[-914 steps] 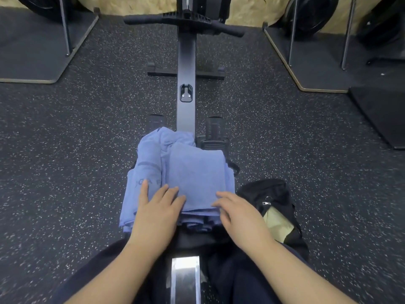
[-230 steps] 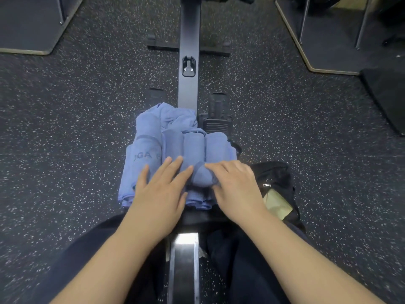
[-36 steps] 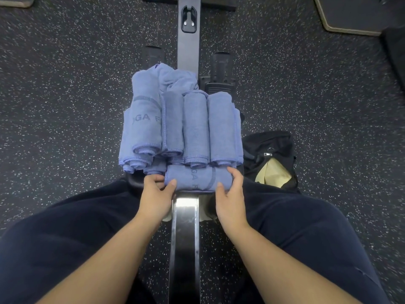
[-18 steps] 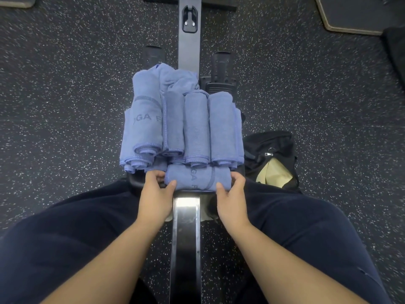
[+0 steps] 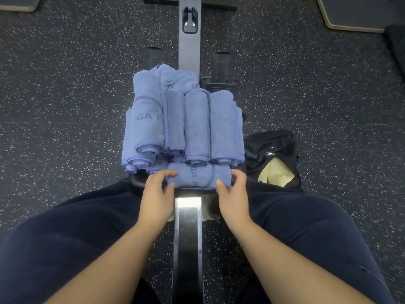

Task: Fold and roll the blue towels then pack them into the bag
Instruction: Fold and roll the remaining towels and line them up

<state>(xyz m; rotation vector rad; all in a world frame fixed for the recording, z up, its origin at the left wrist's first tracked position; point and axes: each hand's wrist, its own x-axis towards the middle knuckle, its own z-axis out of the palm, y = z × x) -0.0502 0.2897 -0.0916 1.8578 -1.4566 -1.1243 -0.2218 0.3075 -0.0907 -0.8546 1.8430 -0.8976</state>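
A: What do we have in the middle of the frame?

B: We have a rolled blue towel (image 5: 198, 176) lying crosswise on the dark seat (image 5: 137, 183), just below centre. Our left hand (image 5: 156, 191) pinches its left end between thumb and fingers, and our right hand (image 5: 233, 190) grips the right end the same way, so the hands sit apart with the roll between them.

A: And just above it?

B: We see a stack of rolled towels (image 5: 186, 126) lying lengthwise, side by side and touching, with a loose crumpled towel (image 5: 177, 79) at the top of the pile.

A: Where is the bag?

B: The black bag (image 5: 270, 148) sits on the floor just right of the stack, its mouth open on something pale yellow (image 5: 275, 175).

A: And the room around us?

B: A metal rail (image 5: 188, 238) runs down the centre between our dark trouser legs (image 5: 317, 233), and two footrests (image 5: 221, 69) flank it higher up. The floor (image 5: 65, 84) is black rubber flecked with white. Mat corners (image 5: 350, 20) with pale edges show at upper right and upper left of the frame
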